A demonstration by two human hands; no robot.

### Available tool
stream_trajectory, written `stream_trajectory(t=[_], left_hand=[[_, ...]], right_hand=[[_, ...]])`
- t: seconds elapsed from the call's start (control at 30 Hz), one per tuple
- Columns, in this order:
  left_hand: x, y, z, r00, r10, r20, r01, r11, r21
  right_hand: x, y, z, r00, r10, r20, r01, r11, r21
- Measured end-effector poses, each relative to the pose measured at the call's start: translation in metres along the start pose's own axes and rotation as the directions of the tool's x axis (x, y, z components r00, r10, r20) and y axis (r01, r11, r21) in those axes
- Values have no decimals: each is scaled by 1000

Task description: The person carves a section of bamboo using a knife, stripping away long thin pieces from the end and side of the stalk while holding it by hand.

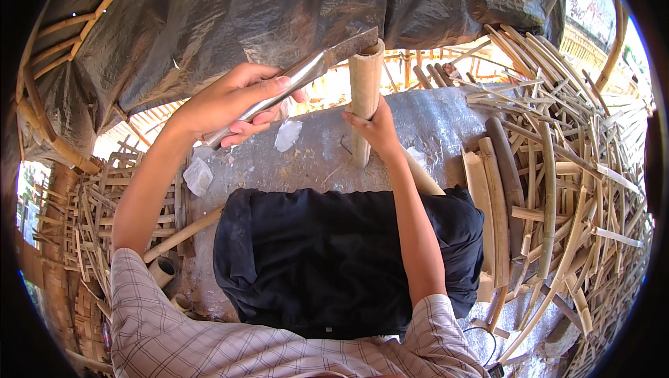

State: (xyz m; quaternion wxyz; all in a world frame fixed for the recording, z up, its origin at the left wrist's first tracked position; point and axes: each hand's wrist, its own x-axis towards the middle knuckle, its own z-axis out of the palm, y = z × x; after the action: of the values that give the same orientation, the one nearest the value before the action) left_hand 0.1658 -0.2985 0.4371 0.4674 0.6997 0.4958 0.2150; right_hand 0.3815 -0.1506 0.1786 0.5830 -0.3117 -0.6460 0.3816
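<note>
My left hand [226, 103] is closed round the shiny metal handle of a machete [310, 68]. Its darker blade reaches to the right, with the tip end at the top rim of an upright bamboo tube [365, 85]. I cannot tell whether the edge has bitten into the rim. Lower down the tube, my right hand [380, 127] wraps round it and keeps it standing over the grey ground sheet [320, 141]. The tube's foot shows below my fingers. Dark cloth [313, 259] covers my lap.
Split bamboo strips [557, 99] heap up on the right, beside thicker bamboo pieces [493, 211]. Woven bamboo lattice [132, 197] lies at left. Clear crumpled plastic [198, 176] rests on the sheet. A dark tarp [265, 9] hangs across the back.
</note>
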Motion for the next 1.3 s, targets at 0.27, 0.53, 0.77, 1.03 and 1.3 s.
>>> stream_trajectory(t=[0.27,0.53,0.77,1.03,1.3], left_hand=[[9,-7,4,997,-31,66,28,998,49],[19,13,-3,992,-116,-44,124,935,332],[30,-12,-43,983,-177,-46,183,955,235],[54,-26,-69,986,-166,22,165,986,36],[36,-21,-70,989,-81,-125,111,962,250]], right_hand=[[-1,2,2,998,-61,-32,62,998,24],[-11,-4,-27,999,27,34,-14,939,-343],[-73,92,-104,682,731,-16,-161,128,-979],[-103,146,-119,675,736,-47,-127,54,-990],[-57,8,-159,948,318,26,104,-231,-967]])
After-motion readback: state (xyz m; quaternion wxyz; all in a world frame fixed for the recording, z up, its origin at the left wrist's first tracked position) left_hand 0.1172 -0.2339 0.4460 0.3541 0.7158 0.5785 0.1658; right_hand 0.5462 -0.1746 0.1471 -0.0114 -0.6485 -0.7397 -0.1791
